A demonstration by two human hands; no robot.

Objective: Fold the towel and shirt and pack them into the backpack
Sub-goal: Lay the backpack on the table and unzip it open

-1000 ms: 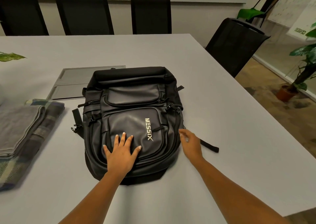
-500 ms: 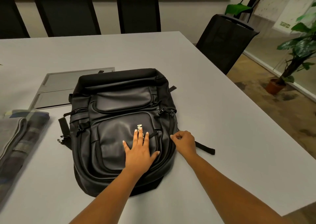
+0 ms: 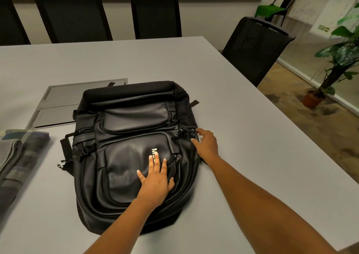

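Left hand lies flat on the backpack, on its front pocket, fingers straight and spread, gripping nothing. Right hand is at the bag's 3 o'clock edge, fingertips at the zipper pulls; can't tell if it's pinching one. The backpack lies face up mid-table. Gray towel sits folded on the plaid shirt at 9 o'clock, apart from the bag. Table is plain matte gray. Flat gray panel at 11 o'clock. Black chairs at 12 o'clock, another chair at 2. Potted plant at 3 o'clock on a brown floor.
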